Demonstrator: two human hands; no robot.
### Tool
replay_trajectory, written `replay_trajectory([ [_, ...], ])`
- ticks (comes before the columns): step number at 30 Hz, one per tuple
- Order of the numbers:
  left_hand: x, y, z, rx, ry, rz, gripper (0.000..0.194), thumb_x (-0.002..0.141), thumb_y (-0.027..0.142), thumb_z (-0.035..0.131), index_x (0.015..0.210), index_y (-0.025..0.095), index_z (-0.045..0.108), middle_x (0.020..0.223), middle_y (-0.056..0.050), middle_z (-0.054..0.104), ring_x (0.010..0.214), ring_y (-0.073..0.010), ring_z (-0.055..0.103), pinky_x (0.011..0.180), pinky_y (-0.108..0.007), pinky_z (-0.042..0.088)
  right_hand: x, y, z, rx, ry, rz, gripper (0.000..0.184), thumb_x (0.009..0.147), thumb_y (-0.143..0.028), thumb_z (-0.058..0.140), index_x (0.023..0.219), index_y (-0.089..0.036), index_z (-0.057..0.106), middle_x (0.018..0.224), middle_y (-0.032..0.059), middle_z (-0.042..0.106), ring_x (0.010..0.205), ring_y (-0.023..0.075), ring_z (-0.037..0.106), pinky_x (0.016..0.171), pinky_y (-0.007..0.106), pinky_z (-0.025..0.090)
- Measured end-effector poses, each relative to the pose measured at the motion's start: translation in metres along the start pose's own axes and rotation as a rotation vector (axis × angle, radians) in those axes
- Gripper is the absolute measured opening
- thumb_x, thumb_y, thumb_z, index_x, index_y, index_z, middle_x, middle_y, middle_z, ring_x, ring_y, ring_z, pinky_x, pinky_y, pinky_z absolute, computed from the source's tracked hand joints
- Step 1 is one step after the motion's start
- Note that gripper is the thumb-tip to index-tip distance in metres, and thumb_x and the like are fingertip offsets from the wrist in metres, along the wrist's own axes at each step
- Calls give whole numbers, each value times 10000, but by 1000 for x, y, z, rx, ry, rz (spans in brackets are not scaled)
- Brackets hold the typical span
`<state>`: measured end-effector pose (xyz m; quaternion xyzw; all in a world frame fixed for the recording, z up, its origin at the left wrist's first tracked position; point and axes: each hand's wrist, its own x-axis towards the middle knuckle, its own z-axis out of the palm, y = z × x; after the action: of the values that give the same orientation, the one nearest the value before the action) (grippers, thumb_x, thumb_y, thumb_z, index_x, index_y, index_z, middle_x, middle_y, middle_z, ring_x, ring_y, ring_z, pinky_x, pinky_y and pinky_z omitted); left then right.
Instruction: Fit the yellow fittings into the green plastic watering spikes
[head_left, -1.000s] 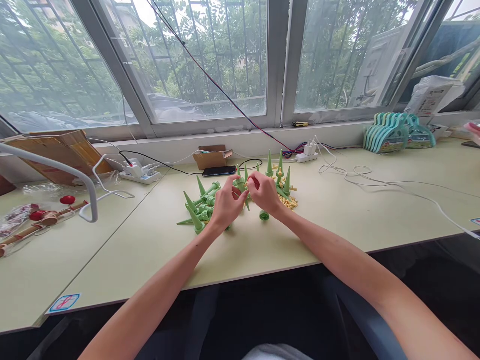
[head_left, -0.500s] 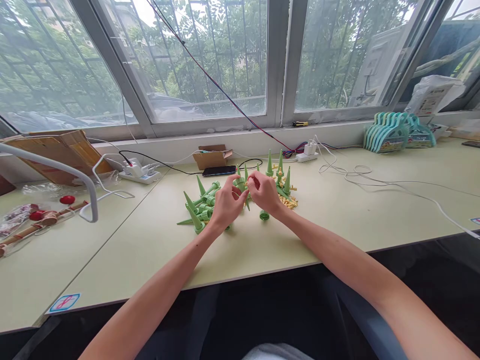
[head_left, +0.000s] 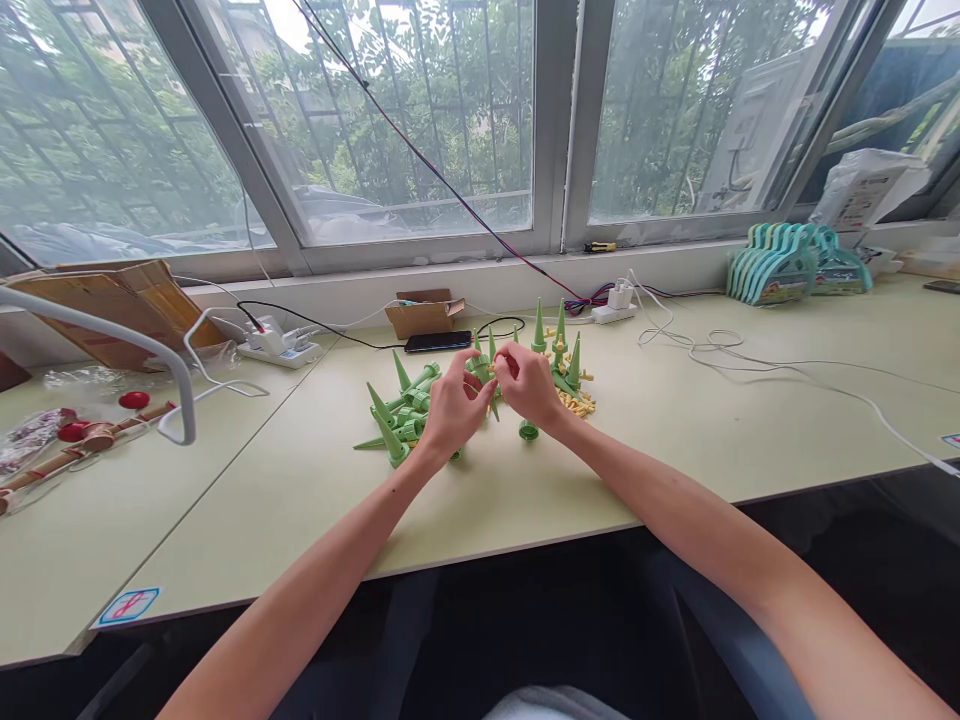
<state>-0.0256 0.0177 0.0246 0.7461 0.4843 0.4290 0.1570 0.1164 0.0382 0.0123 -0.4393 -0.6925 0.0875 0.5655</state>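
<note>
My left hand (head_left: 448,410) and my right hand (head_left: 531,385) meet above a pale green table (head_left: 675,440), fingers pinched together on one green plastic cone spike (head_left: 482,370). A heap of several more green spikes (head_left: 397,410) lies just left of my left hand. Upright spikes (head_left: 559,335) stand behind my right hand, beside a small pile of yellow pieces (head_left: 577,404). One short green piece (head_left: 529,431) sits on the table under my right wrist.
A black phone (head_left: 439,342) and small cardboard box (head_left: 424,313) lie behind the spikes. Power strips (head_left: 277,345) and white cables (head_left: 750,360) run along the window side. Teal hangers (head_left: 787,265) stand far right; wooden toys with red balls (head_left: 75,435) far left.
</note>
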Motion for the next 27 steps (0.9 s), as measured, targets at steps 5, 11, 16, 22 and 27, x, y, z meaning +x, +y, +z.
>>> replay_trajectory([
  [5, -1, 1, -1, 1, -1, 2, 401, 837, 329, 619, 1218, 233, 536, 735, 35, 629, 525, -102, 575, 588, -238, 459, 0, 1, 0, -14, -13, -4, 175, 895, -249, 419, 757, -205, 517, 631, -19, 523, 571, 130, 463, 602, 258, 362],
  [11, -1, 2, -1, -5, -4, 1, 401, 836, 329, 620, 1214, 226, 536, 732, 33, 631, 532, -107, 580, 586, -234, 456, -1, 1, 0, -12, -21, -3, 173, 894, -252, 421, 760, -205, 520, 628, -20, 519, 568, 131, 460, 596, 259, 358],
  [16, 0, 1, 0, 7, -6, -1, 405, 834, 334, 619, 1214, 228, 528, 723, 37, 632, 520, -104, 569, 588, -239, 455, 0, 1, 0, 1, -22, -4, 165, 888, -246, 427, 762, -205, 525, 630, -18, 522, 570, 132, 462, 594, 259, 358],
  [22, 0, -1, 0, 12, -17, -4, 413, 839, 341, 613, 1225, 226, 520, 735, 35, 634, 533, -107, 576, 592, -241, 455, -1, 1, 0, -15, -38, -3, 165, 892, -248, 424, 769, -206, 526, 629, -17, 516, 577, 134, 458, 596, 258, 355],
  [27, 0, 0, 0, 15, -15, -2, 404, 838, 339, 613, 1215, 226, 522, 734, 31, 636, 545, -113, 582, 594, -243, 453, -1, 0, -1, -13, -40, -10, 166, 892, -245, 425, 771, -203, 530, 629, -16, 513, 581, 136, 454, 599, 258, 356],
])
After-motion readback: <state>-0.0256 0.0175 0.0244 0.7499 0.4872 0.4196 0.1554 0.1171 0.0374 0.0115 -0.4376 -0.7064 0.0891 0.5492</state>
